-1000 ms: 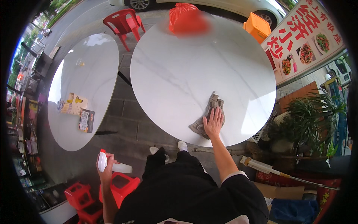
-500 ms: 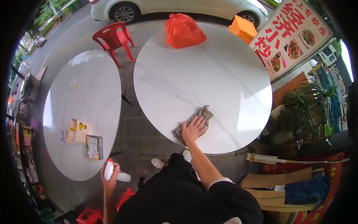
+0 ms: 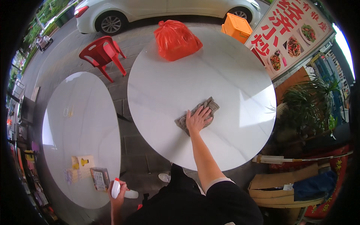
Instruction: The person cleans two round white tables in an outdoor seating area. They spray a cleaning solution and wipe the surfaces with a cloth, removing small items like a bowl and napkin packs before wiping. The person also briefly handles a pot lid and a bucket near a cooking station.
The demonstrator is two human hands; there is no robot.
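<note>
We're at an eatery's open-air seating beside a street (image 3: 62, 48), judging by the signboard (image 3: 282, 28) with its food photos (image 3: 293, 46), the red plastic chair (image 3: 98, 51) and round white surface (image 3: 225, 71) out on the paving (image 3: 137, 146), and the white car (image 3: 150, 10) just beyond.

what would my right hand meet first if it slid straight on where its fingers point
The way looks free: beyond the cloth under it, your right hand has only bare round table to the far rim. After that, perhaps the signboard or orange box; depth is unclear.
</note>
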